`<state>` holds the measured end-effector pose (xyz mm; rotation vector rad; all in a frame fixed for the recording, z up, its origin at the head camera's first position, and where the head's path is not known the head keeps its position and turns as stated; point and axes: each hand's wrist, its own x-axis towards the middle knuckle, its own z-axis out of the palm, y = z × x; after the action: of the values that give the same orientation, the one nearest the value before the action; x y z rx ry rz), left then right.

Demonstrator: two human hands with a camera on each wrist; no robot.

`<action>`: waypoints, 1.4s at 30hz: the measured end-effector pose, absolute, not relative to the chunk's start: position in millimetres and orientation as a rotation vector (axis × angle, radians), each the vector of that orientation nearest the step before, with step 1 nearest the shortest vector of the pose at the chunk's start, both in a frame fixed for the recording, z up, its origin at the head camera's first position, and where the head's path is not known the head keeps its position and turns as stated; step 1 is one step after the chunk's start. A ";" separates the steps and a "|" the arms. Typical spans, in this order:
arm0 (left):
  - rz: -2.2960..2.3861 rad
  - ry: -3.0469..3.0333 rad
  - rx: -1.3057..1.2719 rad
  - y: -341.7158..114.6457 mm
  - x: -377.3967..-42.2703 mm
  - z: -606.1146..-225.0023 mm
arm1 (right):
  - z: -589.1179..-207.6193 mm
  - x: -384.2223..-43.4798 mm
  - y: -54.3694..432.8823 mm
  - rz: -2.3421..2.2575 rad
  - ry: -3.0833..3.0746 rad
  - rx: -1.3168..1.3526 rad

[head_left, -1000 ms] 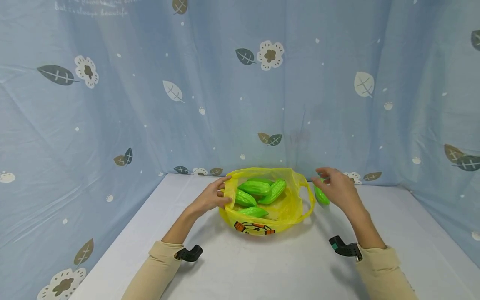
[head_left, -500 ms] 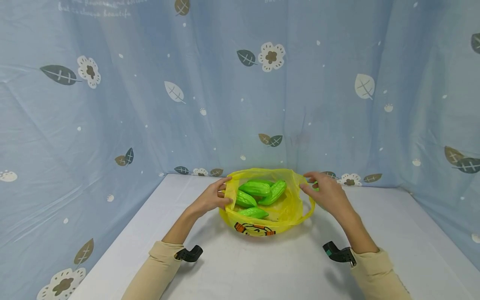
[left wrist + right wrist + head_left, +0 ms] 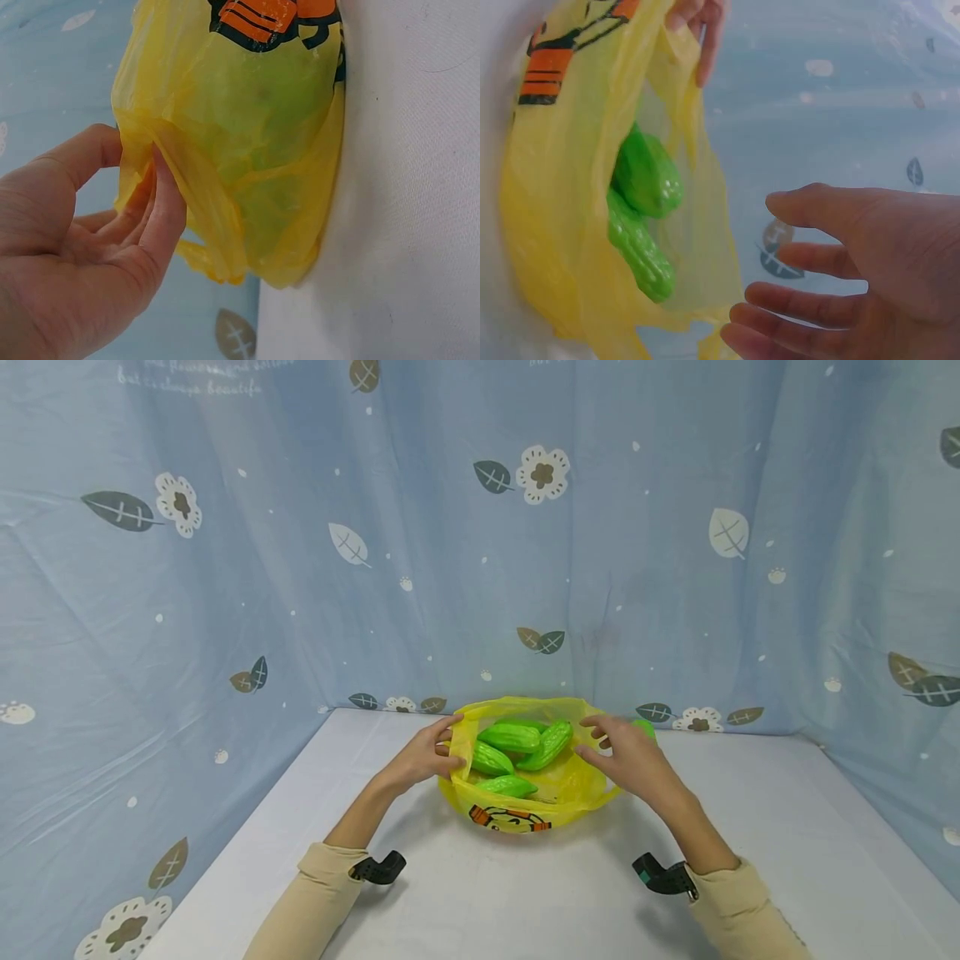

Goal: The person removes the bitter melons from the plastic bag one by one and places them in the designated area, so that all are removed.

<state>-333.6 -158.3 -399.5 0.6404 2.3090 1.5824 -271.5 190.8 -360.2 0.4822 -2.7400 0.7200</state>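
Note:
A yellow plastic bag lies with its mouth spread, a cartoon print on its front. Several shiny green bitter melons rest inside; in the right wrist view two bitter melons show through the opening. My left hand grips the bag's left edge, the thin plastic bunched between thumb and fingers. Over the bag's right side hovers my right hand, its fingers relaxed, apart and holding nothing. Another bitter melon lies outside the bag, mostly hidden behind the right hand.
A white-covered table carries the bag near its back edge. Behind and at the sides hangs a blue curtain with leaf and flower prints. Both wrists wear black camera mounts.
My right hand has moved left, from beside the loose bitter melon across the bag's handle to the right side of its mouth. The left hand keeps its grip in place.

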 end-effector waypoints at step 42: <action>1.573 2.313 0.619 -158.0 -334.3 -400.0 | -365.2 -301.3 144.7 0.753 -2.893 0.606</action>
<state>-334.3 -158.0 -400.0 0.6189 2.3131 1.5734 -301.3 144.7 -365.2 0.6062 -2.8935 0.7526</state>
